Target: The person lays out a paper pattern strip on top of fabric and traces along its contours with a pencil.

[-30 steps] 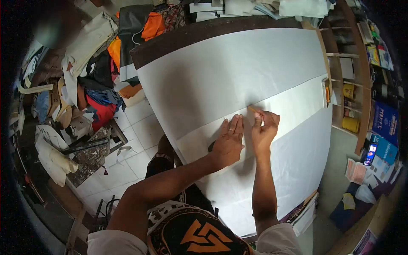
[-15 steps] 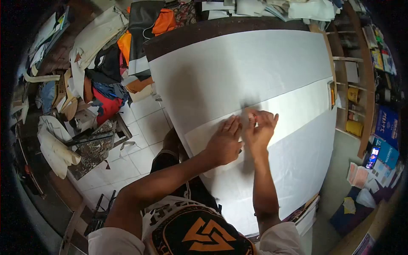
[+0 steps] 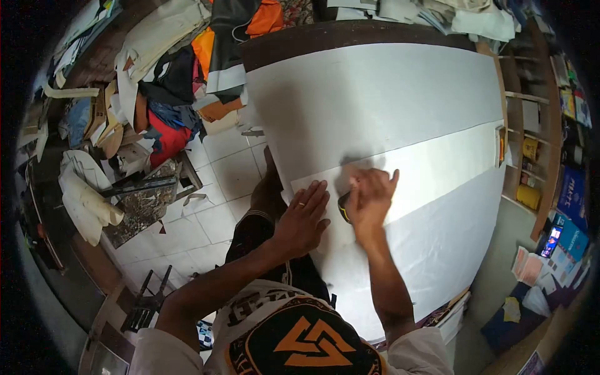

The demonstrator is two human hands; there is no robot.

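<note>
Long, straight-edged cream strip (image 3: 444,164), smooth, running lower left to upper right across white sheet (image 3: 400,94) on desk (image 3: 362,34). Left hand (image 3: 303,220) open, flat on its left end; right hand (image 3: 370,201) blurred, can't tell grip.

- The camera is on the person's head, looking forward and down.
- The shirt (image 3: 312,344) is closest, big at the bottom.
- The left hand (image 3: 301,219) and right hand (image 3: 370,203) are farther off, near the middle.
- The table (image 3: 362,34) is seen from above, its far edge near the top.
- The view is very wide, with floor (image 3: 209,228) on the left and a shelf (image 3: 549,140) on the right.
- The corners are black.
</note>
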